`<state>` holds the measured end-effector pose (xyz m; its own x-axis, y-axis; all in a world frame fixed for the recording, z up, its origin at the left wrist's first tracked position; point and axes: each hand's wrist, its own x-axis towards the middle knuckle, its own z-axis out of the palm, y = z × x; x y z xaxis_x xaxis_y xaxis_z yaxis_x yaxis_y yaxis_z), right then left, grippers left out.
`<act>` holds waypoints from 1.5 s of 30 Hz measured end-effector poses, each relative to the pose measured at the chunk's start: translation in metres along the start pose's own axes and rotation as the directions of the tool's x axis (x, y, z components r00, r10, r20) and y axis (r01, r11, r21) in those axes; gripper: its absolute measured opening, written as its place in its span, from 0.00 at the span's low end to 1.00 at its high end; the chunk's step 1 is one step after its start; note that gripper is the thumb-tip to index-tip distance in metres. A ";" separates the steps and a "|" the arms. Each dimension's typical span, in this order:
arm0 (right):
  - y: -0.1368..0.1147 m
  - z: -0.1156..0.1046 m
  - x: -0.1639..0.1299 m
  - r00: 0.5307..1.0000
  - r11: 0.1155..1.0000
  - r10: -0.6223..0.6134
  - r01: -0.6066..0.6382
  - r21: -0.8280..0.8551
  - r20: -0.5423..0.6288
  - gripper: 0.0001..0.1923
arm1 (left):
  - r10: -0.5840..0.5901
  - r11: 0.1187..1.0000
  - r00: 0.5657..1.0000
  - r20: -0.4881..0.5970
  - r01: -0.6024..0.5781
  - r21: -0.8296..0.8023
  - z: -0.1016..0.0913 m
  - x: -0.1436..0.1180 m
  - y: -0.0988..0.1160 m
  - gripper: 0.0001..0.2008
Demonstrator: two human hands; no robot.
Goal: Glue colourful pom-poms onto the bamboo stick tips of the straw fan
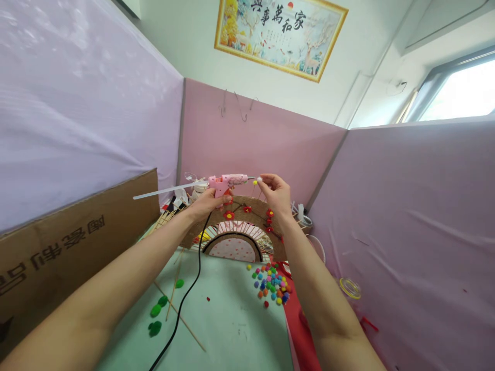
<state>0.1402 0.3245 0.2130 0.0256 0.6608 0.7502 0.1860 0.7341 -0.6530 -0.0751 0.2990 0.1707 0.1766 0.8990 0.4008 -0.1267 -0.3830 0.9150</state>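
Gluing was partway: left hand (208, 200) gripped the glue gun (228, 181), right hand (275, 191) pinched a white pompom (259, 179) at its nozzle, the arch (247, 214) apparently bore several flowers (229, 215), many pompoms (271, 282) lay loose.

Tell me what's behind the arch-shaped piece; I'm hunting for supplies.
Behind the arch, only a white cup at left and wire loops at right show; the rest is hidden.

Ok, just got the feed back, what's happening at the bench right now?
The left hand holds a pink glue gun level, nozzle pointing at a small white pom-pom pinched in the right hand. Both are raised above a half-round craft piece with red flowers. Loose colored pom-poms lie on the green table.
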 end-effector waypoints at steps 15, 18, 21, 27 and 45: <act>-0.007 0.004 -0.001 0.999 0.997 -0.029 0.030 -0.068 0.019 0.15 | 0.010 1.000 1.000 -0.005 -0.009 0.013 -0.001 0.001 -0.003 0.23; -0.008 0.004 -0.001 0.999 0.997 -0.041 0.043 -0.070 0.019 0.15 | 0.002 1.000 1.000 -0.020 -0.002 0.017 -0.001 0.001 -0.002 0.23; -0.009 0.005 -0.001 0.998 0.996 -0.055 0.056 -0.070 0.020 0.14 | -0.003 1.000 0.999 -0.033 0.003 0.018 0.000 0.001 -0.001 0.23; -0.011 0.005 0.000 0.999 0.995 -0.044 0.046 -0.084 0.025 0.14 | -0.004 1.000 1.000 -0.031 0.005 0.020 -0.001 0.001 -0.002 0.23; -0.008 0.006 0.001 0.999 0.996 -0.051 0.052 -0.072 0.020 0.14 | -0.006 1.000 1.000 -0.020 0.007 0.027 -0.001 0.000 0.001 0.21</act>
<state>0.1324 0.3203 0.2182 -0.0040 0.6259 0.7799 0.2571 0.7543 -0.6041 -0.0757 0.2988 0.1717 0.1577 0.9055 0.3939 -0.0989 -0.3824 0.9187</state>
